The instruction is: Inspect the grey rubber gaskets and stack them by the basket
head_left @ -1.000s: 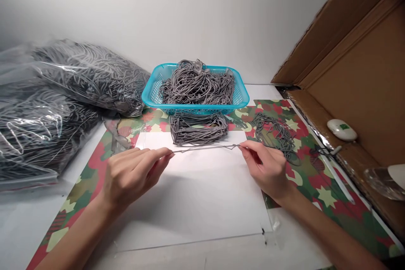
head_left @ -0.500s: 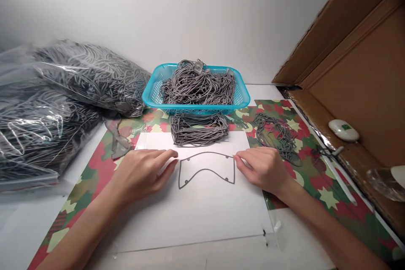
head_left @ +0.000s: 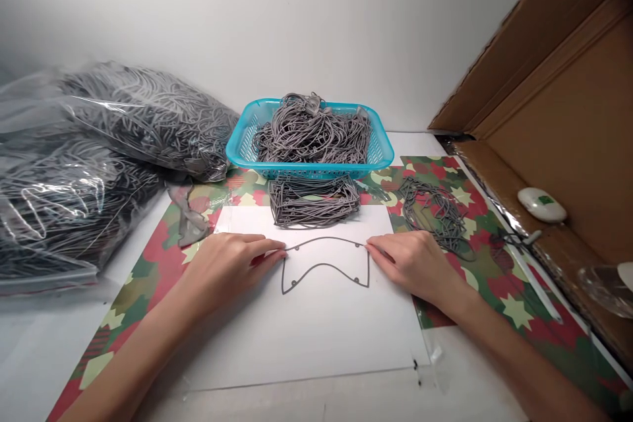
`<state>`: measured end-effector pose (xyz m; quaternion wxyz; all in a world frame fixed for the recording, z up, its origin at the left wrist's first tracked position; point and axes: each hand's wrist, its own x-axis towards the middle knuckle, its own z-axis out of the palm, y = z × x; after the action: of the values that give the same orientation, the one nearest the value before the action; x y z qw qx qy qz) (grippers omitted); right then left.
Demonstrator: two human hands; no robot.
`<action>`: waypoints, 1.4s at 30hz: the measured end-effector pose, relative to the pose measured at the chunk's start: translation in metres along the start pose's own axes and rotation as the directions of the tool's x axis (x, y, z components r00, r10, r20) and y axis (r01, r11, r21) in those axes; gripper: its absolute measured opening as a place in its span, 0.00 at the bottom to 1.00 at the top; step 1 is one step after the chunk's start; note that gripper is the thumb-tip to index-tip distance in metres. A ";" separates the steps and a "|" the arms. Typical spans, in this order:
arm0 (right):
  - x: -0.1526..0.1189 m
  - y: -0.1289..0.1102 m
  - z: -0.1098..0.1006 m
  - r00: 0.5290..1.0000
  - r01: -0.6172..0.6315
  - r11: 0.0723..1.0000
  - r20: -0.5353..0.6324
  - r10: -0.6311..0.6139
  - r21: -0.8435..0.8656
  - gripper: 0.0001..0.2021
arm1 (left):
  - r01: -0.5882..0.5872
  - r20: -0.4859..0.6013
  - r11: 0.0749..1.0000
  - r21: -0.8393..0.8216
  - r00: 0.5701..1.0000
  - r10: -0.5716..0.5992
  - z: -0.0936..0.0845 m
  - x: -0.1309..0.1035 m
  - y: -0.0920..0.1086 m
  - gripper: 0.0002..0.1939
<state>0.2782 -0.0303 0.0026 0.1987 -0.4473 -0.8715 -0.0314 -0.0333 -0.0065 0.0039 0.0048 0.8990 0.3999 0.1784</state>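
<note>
A thin grey rubber gasket (head_left: 326, 238), a curved four-cornered loop with small round tabs, lies on a white sheet (head_left: 306, 336). My left hand (head_left: 237, 267) pinches its upper left corner between thumb and forefinger. At the upper right corner, the thumb and fingertips of my right hand (head_left: 415, 260) are closed on the same loop. Just beyond it, a neat stack of like grey gaskets (head_left: 314, 211) straddles the sheet's far edge.
A blue basket (head_left: 309, 167) heaped with grey gaskets stands behind. Clear bags (head_left: 148, 119) full of them fill the left. A loose tangle of grey loops (head_left: 435, 214) lies right, near a white pen (head_left: 537, 287), a white mouse-like object (head_left: 541, 204) and a cardboard wall (head_left: 558, 92).
The thumb and forefinger of my left hand, apart before, have closed on the gasket's upper left corner. My right hand stays at the other corner. The whole view has shifted slightly.
</note>
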 end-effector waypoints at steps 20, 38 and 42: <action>0.006 -0.015 0.002 0.928 -0.284 0.853 -0.098 0.359 0.437 0.07 | 0.354 0.141 0.766 -0.536 0.933 -0.333 -0.009 0.010 0.011 0.09; 0.096 -0.020 0.015 0.553 -0.280 -0.103 0.248 0.796 0.954 0.09 | 0.303 -0.120 0.411 -0.860 0.663 -0.739 0.013 0.073 0.022 0.12; 0.111 -0.018 0.014 0.514 -0.288 -0.135 0.272 0.814 0.948 0.08 | 0.364 -0.194 0.479 -0.799 0.598 -0.778 0.016 0.086 0.015 0.10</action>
<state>0.2019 0.0474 0.0338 0.5978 -0.5365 -0.3194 0.5027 0.0353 0.0474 0.0181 0.2880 0.5395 0.5759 0.5425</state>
